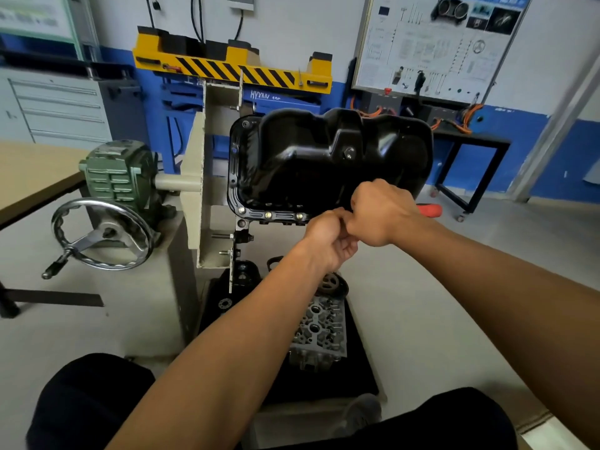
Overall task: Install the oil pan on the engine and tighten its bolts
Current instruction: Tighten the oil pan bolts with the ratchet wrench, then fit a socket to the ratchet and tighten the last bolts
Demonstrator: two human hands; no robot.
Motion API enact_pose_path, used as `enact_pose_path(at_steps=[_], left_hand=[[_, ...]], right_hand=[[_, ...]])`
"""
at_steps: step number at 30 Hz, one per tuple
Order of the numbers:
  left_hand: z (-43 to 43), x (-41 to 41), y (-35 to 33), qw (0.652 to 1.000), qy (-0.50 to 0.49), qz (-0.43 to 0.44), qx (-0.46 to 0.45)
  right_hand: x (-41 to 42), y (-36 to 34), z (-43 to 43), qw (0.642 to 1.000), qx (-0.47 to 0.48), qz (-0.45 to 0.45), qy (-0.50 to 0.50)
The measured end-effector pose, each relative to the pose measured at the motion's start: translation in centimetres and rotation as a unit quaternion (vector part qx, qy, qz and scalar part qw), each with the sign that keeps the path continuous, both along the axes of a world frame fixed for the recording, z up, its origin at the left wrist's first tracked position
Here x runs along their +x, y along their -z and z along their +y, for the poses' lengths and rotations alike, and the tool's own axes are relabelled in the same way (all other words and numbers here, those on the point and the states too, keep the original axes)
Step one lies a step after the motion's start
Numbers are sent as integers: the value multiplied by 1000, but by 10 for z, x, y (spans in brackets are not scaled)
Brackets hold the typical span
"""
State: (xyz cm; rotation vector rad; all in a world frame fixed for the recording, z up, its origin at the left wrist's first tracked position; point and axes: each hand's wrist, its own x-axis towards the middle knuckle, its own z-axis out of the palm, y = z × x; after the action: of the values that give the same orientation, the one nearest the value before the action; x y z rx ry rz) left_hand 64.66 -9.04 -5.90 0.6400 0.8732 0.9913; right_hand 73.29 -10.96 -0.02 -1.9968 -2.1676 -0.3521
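The black oil pan (328, 157) sits against the engine on the stand, its flange facing me. Three brass-coloured bolts (268, 215) show along the lower flange edge. My right hand (381, 212) is curled in a fist at the lower flange, right of those bolts. It grips a red-handled tool (431, 210), of which only the handle end sticks out to the right. My left hand (328, 238) is just below and left of it, touching it. Its fingers are curled and its thumb is pressed to them. Whatever they pinch is hidden.
The engine stand's beige bracket (194, 177), green gearbox (120, 170) and chrome handwheel (100, 232) are to the left. A cylinder head (319, 332) lies on a black mat on the floor below. A wooden table (29, 177) stands left; a black frame table (470, 170) stands right.
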Motion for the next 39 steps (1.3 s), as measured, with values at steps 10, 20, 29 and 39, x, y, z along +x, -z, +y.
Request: enact_pose_path(at_steps=[10,20,29,39], left_hand=[[1,-33,-10,998,61,1,31],[-4,-120,28,995,48,43,72],[12,-296,88,932,-209,294,32],[55,-426,136,515,-211,831,6]], right_hand=[[2,-7,-3,995,-2,63,-80],[-16,64,-15,877,-26,438,-195],[-65,145,16,840,-151,468,-230],[-121,168,48,734,-200,605,-233]])
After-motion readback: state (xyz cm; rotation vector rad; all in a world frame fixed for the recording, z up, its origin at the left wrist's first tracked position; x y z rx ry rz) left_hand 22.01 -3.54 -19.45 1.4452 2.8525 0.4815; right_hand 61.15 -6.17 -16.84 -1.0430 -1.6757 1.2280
